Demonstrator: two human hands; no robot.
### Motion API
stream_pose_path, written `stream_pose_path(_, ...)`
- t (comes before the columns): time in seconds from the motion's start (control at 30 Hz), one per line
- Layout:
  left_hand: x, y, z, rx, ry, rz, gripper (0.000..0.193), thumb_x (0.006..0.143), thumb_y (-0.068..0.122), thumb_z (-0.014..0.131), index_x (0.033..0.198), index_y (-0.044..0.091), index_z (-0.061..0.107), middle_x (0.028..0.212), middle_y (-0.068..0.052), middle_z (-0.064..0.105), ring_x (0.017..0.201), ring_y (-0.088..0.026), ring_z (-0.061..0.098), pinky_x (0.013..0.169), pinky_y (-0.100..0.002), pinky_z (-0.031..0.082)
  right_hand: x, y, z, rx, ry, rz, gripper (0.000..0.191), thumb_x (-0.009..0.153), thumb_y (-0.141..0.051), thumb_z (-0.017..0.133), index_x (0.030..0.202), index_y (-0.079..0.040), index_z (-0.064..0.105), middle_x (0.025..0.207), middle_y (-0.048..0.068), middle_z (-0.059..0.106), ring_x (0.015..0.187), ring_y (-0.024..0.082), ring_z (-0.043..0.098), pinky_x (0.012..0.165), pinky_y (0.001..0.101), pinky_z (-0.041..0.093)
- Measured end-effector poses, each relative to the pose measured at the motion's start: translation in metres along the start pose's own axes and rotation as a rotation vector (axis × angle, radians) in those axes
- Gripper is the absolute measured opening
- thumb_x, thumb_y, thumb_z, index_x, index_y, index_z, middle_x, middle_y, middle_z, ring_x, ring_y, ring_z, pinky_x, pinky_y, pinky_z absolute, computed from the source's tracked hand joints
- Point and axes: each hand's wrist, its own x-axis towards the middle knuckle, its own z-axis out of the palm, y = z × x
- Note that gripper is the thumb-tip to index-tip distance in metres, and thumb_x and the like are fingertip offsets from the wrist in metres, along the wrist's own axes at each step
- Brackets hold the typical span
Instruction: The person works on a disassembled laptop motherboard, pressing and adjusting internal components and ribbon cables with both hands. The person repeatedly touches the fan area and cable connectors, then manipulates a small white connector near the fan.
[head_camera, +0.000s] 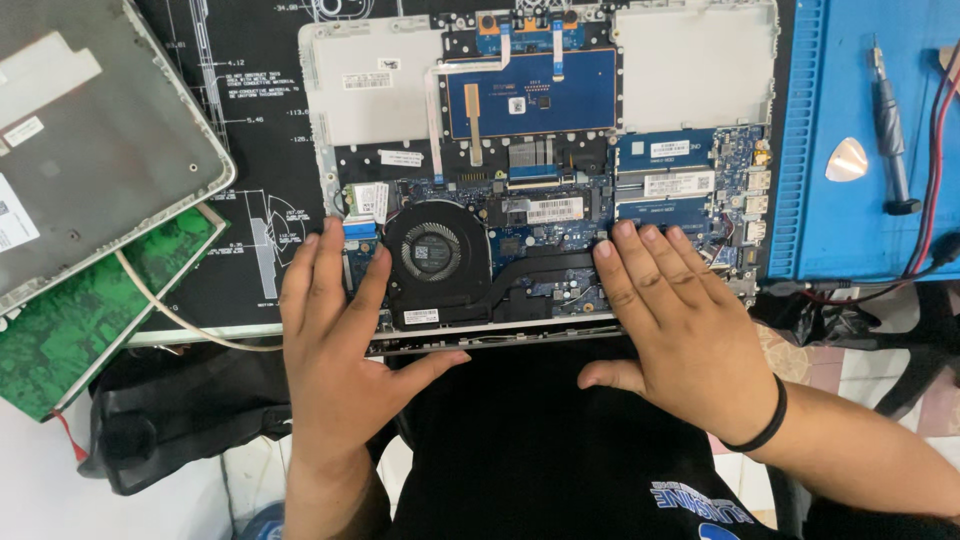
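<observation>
Blue circuit board and black cooling parts fill the near half of the opened laptop base, which is seen from the head camera lying bottom-up on a dark printed work mat. Its long axis runs left to right across the view. The hinge edge is turned toward the person, and the pale palm-rest end with the blue touchpad board points away.

The left hand is laid flat and open on the near left corner, fingers spread beside the round black fan, thumb stretched along the near edge. The right hand is likewise open and flat, its fingertips resting on the board right of the heat pipe. Nothing is gripped by either hand.

The base is judged stiff and moderately light as a shell, but fragile on top: bare chips, thin ribbon cables and fan blades would be harmed by pressure. It would best be held by the outer frame edges or corners, not by the board. Whether the fingertips press down or merely rest cannot be told from this angle.

A grey removed cover lies to the left over a green board. A blue tray at the right carries a screwdriver and a pale pick.
</observation>
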Motion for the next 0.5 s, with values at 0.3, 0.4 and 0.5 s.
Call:
stream_pose_path(0.3,0.0,-0.001,0.0,-0.006,-0.011,-0.002,0.102,0.056,0.05,0.096,0.139,0.003,0.062,0.157,-0.029,0.042,0.145,-0.049,0.04,0.117,-0.055,0.039,0.0,0.001,0.0,0.01,0.001,0.008,0.105,0.075,-0.07,0.062,0.147,0.004,0.047,0.15,0.025,0.049,0.136,0.042,0.05,0.117,0.0518,0.036)
stream_pose_path(0.4,0.0,-0.002,-0.001,-0.005,-0.02,0.0,0.102,0.054,0.05,0.097,0.138,0.002,0.062,0.156,-0.03,0.042,0.145,-0.05,0.039,0.117,-0.056,0.038,0.003,-0.002,-0.003,0.032,0.015,0.014,0.104,0.075,-0.071,0.062,0.147,0.003,0.047,0.15,0.024,0.049,0.137,0.042,0.05,0.118,0.0523,0.036)
stream_pose_path(0.5,0.0,-0.002,-0.001,-0.005,-0.019,0.002,0.102,0.054,0.049,0.097,0.137,0.002,0.062,0.156,-0.031,0.042,0.144,-0.05,0.039,0.116,-0.056,0.038,0.008,-0.01,-0.004,0.06,0.012,-0.01,0.102,0.075,-0.072,0.062,0.146,0.001,0.049,0.149,0.022,0.051,0.137,0.04,0.05,0.118,0.0524,0.035)
